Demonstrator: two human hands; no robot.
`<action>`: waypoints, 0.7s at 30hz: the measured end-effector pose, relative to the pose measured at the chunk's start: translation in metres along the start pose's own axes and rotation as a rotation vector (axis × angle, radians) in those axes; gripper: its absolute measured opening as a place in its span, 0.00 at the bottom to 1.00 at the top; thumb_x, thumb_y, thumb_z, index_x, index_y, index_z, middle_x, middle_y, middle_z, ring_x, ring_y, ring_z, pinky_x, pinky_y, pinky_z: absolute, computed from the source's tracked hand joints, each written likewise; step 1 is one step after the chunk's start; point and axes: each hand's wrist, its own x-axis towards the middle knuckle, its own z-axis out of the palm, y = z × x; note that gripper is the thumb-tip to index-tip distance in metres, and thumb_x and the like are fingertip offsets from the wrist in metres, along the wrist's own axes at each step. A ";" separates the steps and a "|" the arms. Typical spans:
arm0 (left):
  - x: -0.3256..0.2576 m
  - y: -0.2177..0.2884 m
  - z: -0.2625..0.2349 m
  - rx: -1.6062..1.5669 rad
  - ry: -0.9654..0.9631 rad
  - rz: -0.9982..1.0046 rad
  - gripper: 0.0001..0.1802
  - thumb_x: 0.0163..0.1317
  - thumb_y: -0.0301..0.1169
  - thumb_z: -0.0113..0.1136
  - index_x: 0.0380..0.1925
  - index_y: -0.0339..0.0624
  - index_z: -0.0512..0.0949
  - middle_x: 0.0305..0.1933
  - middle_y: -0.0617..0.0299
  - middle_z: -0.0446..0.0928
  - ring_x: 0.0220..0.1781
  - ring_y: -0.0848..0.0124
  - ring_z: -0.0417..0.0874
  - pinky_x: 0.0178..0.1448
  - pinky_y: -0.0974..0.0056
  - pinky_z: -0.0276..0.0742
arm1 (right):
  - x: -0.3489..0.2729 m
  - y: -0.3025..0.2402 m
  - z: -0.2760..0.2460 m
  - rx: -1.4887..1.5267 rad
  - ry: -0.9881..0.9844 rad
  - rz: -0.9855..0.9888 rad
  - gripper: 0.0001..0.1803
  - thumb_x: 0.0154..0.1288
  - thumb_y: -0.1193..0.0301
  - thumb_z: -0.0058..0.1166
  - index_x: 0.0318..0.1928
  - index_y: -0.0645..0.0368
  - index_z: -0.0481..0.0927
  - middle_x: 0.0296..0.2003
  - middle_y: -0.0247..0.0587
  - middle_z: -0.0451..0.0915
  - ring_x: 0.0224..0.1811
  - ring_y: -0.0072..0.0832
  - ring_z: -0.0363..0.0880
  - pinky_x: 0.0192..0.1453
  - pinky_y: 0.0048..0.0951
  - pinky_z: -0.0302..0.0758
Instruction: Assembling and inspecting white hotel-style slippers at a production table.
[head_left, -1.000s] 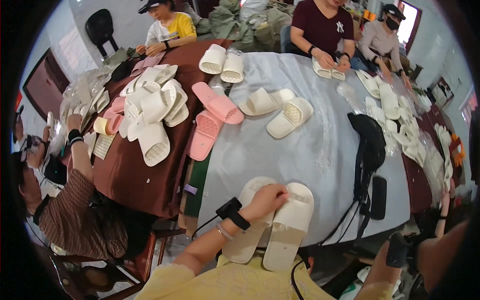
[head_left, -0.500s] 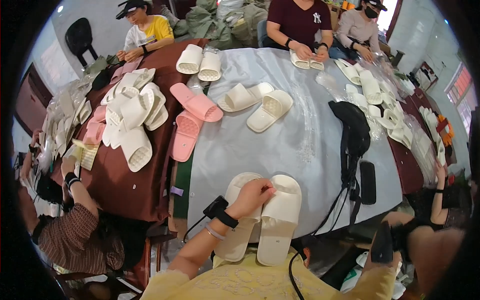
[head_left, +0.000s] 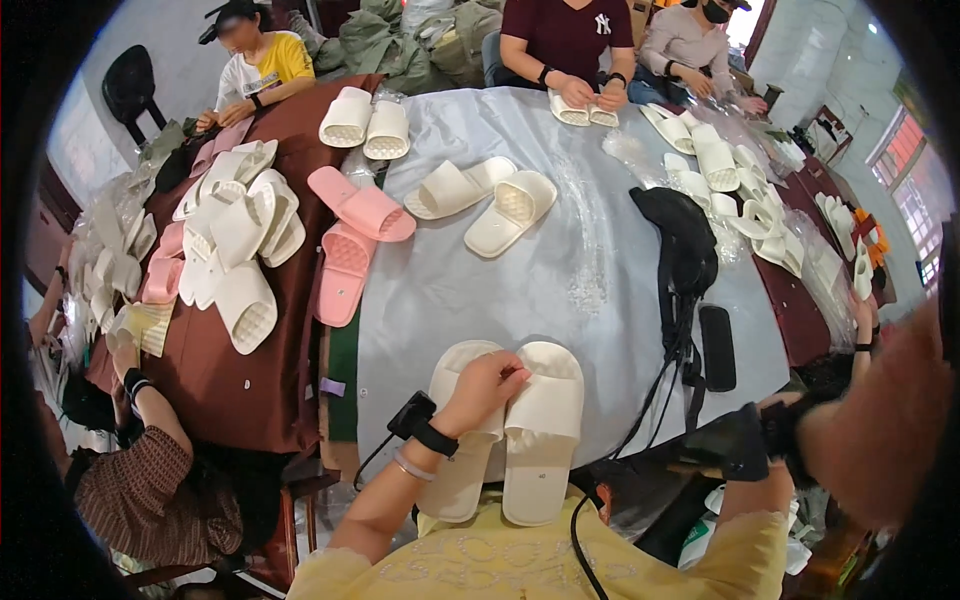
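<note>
A pair of white slippers lies at the table's near edge, side by side with toes pointing away. My left hand [head_left: 487,387] rests over the strap of the left slipper [head_left: 456,484]. Its fingers are curled into a pinch, with the tips against the inner edge of the right slipper [head_left: 542,430]. Whatever those fingertips may hold is hidden. Raised close to the camera at the right, my right hand [head_left: 885,400] is a large blur, and its fingers cannot be made out. A black device sits on each wrist.
Two more white slippers [head_left: 512,212] lie mid-table, left of a black pouch [head_left: 675,240] and a dark flat case [head_left: 717,348]. Pink slippers [head_left: 347,262] and a white slipper pile [head_left: 240,220] are at left. Several people work around the table; plastic bags [head_left: 825,265] lie at right.
My right hand has risen at the right and come closer to the camera. The whole view has shifted slightly; my left hand stays at the slipper pair in the same pinch.
</note>
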 end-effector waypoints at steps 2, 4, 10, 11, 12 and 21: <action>0.001 0.006 -0.003 0.072 -0.032 0.003 0.09 0.57 0.30 0.58 0.29 0.34 0.75 0.26 0.59 0.74 0.30 0.71 0.74 0.36 0.68 0.71 | -0.009 -0.003 -0.003 -0.024 0.007 0.015 0.18 0.66 0.63 0.40 0.53 0.56 0.67 0.53 0.46 0.70 0.42 0.36 0.75 0.46 0.31 0.72; -0.004 0.000 -0.005 0.046 -0.008 -0.011 0.08 0.56 0.30 0.58 0.28 0.36 0.76 0.25 0.57 0.74 0.29 0.68 0.75 0.36 0.67 0.71 | -0.014 -0.006 -0.014 -0.052 0.019 0.019 0.18 0.66 0.62 0.40 0.53 0.56 0.68 0.52 0.46 0.70 0.42 0.37 0.75 0.46 0.30 0.72; -0.001 -0.001 0.014 0.007 0.125 0.254 0.07 0.58 0.26 0.54 0.35 0.33 0.75 0.34 0.52 0.77 0.36 0.64 0.77 0.43 0.64 0.72 | -0.021 -0.032 -0.024 -0.214 0.085 0.019 0.19 0.67 0.60 0.40 0.51 0.58 0.69 0.51 0.47 0.71 0.42 0.37 0.75 0.45 0.30 0.72; -0.010 -0.016 0.008 0.002 0.142 0.205 0.08 0.58 0.26 0.54 0.35 0.33 0.76 0.34 0.52 0.77 0.36 0.64 0.77 0.43 0.64 0.72 | -0.020 -0.021 -0.050 -0.158 0.086 0.035 0.19 0.67 0.60 0.40 0.51 0.59 0.70 0.51 0.47 0.72 0.42 0.37 0.75 0.45 0.30 0.72; -0.006 -0.014 0.005 0.000 0.129 0.197 0.08 0.58 0.27 0.54 0.34 0.34 0.76 0.33 0.52 0.77 0.36 0.64 0.77 0.42 0.64 0.72 | -0.018 -0.028 -0.049 -0.154 0.087 0.045 0.19 0.67 0.60 0.40 0.50 0.59 0.70 0.51 0.47 0.72 0.42 0.37 0.75 0.45 0.30 0.72; 0.006 -0.006 0.003 -0.025 -0.050 0.091 0.08 0.58 0.29 0.55 0.33 0.35 0.76 0.31 0.53 0.77 0.35 0.64 0.77 0.41 0.64 0.73 | -0.036 -0.026 -0.041 -0.097 0.125 0.077 0.21 0.68 0.57 0.41 0.48 0.63 0.72 0.49 0.49 0.73 0.41 0.37 0.76 0.44 0.30 0.73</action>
